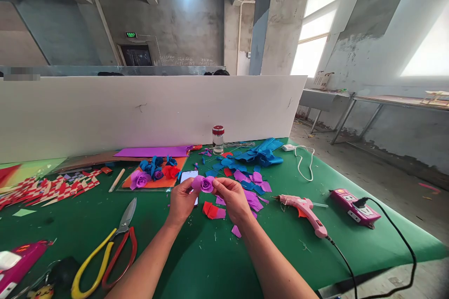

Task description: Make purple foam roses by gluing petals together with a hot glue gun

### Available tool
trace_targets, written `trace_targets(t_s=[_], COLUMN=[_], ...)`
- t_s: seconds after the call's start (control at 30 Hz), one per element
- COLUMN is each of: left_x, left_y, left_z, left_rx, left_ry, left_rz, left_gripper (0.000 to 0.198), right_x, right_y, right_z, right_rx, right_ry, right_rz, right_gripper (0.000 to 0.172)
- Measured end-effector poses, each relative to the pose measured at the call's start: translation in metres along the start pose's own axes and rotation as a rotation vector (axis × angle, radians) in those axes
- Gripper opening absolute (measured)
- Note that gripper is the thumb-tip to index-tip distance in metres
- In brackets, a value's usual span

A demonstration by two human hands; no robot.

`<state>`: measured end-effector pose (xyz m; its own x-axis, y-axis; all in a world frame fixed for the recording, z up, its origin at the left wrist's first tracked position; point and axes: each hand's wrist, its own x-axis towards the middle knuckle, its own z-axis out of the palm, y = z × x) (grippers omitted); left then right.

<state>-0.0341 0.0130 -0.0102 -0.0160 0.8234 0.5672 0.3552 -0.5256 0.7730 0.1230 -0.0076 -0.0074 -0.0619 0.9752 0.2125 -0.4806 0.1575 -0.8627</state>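
Note:
A purple paper rose [206,184] is held up over the table between my two hands. My left hand [183,200] pinches its left petal, and my right hand [230,195] grips the petal on the right. Under and beyond my hands lie cut paper pieces, among them a red piece [209,210] and several purple pieces [251,199]. A phone [189,176] lies partly hidden behind my left hand. Finished purple [140,179], blue and red paper flowers sit on an orange sheet [135,187] to the left.
Scissors [122,229] with yellow and red handles lie at left. A pink glue gun [305,210] and a purple power strip [354,206] with a black cord are at right. A red-lidded jar [218,140] and blue crepe paper [261,153] stand before a white board [150,112].

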Motion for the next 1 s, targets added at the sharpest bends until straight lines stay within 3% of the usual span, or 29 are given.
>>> trace_targets(t_s=[0.5,0.83,1.0], left_x=[-0.001,-0.003,0.000], left_y=[0.005,0.012,0.004], left_z=[-0.001,-0.002,0.002], left_rx=[0.036,0.084,-0.051], left_ry=[-0.054,-0.152,-0.061], left_rz=[0.116,0.152,0.056], left_gripper=[0.014,0.015,0.012], right_x=[-0.001,-0.002,0.002], right_y=[-0.007,-0.011,-0.010], right_z=[-0.003,-0.003,-0.005], right_rx=[0.025,-0.097,0.037], right_ry=[-0.114,0.009,0.156], right_rz=[0.074,-0.072,-0.179], right_gripper=[0.035,0.024,0.026])
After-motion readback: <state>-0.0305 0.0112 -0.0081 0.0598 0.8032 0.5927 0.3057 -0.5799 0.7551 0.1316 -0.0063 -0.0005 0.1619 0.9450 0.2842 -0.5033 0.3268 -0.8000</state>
